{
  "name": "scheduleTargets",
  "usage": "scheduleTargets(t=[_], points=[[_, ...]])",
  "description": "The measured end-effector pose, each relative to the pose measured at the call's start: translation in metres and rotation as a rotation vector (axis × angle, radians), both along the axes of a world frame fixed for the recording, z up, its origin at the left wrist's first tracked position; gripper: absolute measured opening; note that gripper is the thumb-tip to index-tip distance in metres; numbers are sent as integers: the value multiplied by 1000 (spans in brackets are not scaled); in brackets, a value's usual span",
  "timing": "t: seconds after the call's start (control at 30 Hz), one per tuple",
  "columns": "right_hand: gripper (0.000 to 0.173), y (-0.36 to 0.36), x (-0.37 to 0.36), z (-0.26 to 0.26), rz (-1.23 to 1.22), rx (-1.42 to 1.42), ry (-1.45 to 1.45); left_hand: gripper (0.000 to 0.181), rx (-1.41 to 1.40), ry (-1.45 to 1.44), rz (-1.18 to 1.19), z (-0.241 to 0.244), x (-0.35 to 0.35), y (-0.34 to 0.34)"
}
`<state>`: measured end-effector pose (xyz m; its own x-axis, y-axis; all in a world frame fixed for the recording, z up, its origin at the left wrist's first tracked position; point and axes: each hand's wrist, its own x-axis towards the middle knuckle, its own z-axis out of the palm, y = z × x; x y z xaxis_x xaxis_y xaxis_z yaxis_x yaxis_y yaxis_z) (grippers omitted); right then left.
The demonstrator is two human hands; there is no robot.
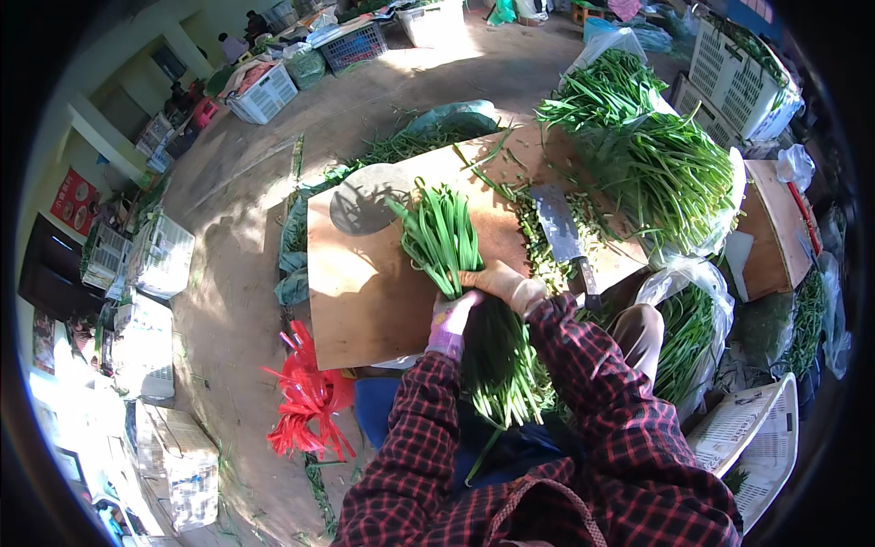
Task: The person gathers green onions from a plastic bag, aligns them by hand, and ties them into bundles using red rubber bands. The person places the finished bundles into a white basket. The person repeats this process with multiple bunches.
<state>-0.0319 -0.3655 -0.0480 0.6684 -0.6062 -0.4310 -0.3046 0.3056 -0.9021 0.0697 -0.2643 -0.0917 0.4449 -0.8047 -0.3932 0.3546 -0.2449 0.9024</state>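
Note:
A bundle of long flat green leaves, like garlic chives [448, 236], is gripped around its middle by both my hands over the wooden board [369, 301]. My left hand [452, 320], in a pale purple glove, holds it from the left. My right hand [497, 282] closes on it from the right. The bundle's pale stem ends hang toward my lap. A cleaver [557, 222] lies on the board to the right, among chopped stem ends [536, 236]. A round grey disc [369, 198] rests at the board's upper left. A large heap of the same greens [656, 157] is at the upper right.
Red plastic strips [311, 403] hang beside the board's lower left corner. A plastic bag of greens [687, 335] stands by my right knee. Trimmings fill a green bag [451, 119] behind the board. White crates [164, 253] line the left side; another crate [752, 431] is at lower right.

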Motion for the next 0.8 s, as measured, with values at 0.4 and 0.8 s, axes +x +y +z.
scheduleTargets(t=[0.4, 0.8], points=[[45, 38, -45, 263, -49, -405, -736, 33, -725, -15, -208, 278, -41, 30], [47, -20, -15, 153, 10, -315, -649, 34, -534, -518, -426, 205, 37, -15]])
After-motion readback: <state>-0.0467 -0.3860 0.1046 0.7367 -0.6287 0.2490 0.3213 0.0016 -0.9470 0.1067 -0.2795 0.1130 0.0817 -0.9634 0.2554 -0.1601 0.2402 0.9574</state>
